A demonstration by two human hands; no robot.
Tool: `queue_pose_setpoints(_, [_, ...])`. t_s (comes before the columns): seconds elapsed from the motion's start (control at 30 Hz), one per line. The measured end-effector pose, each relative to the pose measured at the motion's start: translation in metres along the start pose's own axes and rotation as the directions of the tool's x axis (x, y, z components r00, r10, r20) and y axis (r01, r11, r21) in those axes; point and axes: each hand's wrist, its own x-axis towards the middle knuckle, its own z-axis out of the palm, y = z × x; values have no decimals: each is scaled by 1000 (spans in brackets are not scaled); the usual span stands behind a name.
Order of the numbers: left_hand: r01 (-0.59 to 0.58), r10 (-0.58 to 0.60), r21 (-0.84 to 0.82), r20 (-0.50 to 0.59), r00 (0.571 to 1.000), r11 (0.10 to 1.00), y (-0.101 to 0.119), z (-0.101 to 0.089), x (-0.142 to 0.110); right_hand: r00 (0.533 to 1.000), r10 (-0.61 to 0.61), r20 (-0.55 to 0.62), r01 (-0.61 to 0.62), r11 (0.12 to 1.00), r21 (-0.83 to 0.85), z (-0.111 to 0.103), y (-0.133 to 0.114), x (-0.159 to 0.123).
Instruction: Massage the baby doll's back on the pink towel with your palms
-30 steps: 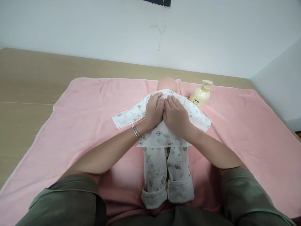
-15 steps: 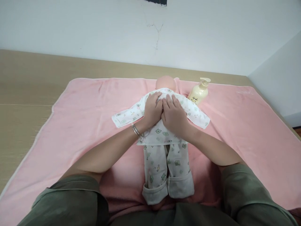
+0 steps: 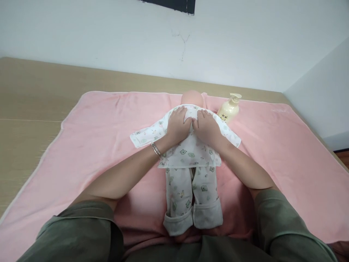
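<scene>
A baby doll (image 3: 192,97) lies on a pink blanket (image 3: 103,131), dressed in a white printed shirt (image 3: 191,153) and matching trousers (image 3: 191,196). My left hand (image 3: 177,125) lies flat on the doll's upper chest, fingers stretched out toward the collar. My right hand (image 3: 207,125) rests beside it on the other shoulder side, fingers also flat on the shirt. The thumbs nearly touch in the middle. A bangle sits on my left wrist. Neither hand grips the cloth.
A cream pump bottle (image 3: 229,108) stands on the blanket just right of the doll's head. The blanket covers a wooden surface (image 3: 29,94) against a white wall. My green sleeves fill the bottom of the view.
Both hands have slid up the doll's chest and apart toward the shoulders, uncovering more of the shirt's middle. The doll and bottle have stayed put.
</scene>
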Motion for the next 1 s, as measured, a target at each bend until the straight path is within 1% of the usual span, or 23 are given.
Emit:
queue_pose_setpoints(0.1, [-36,35,80,14,999,996,1,-3,2,990,-135,-36,133,989,-62,-2,-10,-14])
queue_pose_setpoints(0.17, [-62,59,138,22,998,988,4,-5,2,980,-200,-23,198,978,-58,-4,-12,-17])
queue_pose_setpoints(0.23, [-87,82,186,36,996,979,7,-7,0,984,-175,15,176,984,-10,-7,-9,-15])
queue_pose_setpoints(0.3, [-107,101,215,37,994,971,10,-9,-3,995,-76,62,73,997,39,-7,-3,-8])
queue_pose_setpoints(0.37, [-123,121,232,22,992,965,13,-9,-8,995,26,95,-32,998,62,-7,2,0])
queue_pose_setpoints(0.47, [-154,160,244,-5,987,958,17,-8,-16,991,74,113,-81,995,62,-5,8,10])
queue_pose_setpoints(0.53, [-149,155,241,-7,988,959,19,-7,-19,991,71,117,-77,996,48,-4,9,13])
queue_pose_setpoints(0.67, [-83,75,193,48,996,978,20,-9,-15,996,42,79,-40,999,-27,-6,5,9])
queue_pose_setpoints(0.8, [-52,29,169,138,990,984,16,-14,-2,995,-100,28,103,987,-127,-11,-6,-7])
queue_pose_setpoints(0.9, [-60,31,201,143,989,978,14,-15,2,986,-167,10,166,974,-156,-12,-9,-13])
queue_pose_setpoints(1.0, [-104,80,246,108,991,964,14,-13,-2,990,-128,54,132,988,-77,-11,-2,-5])
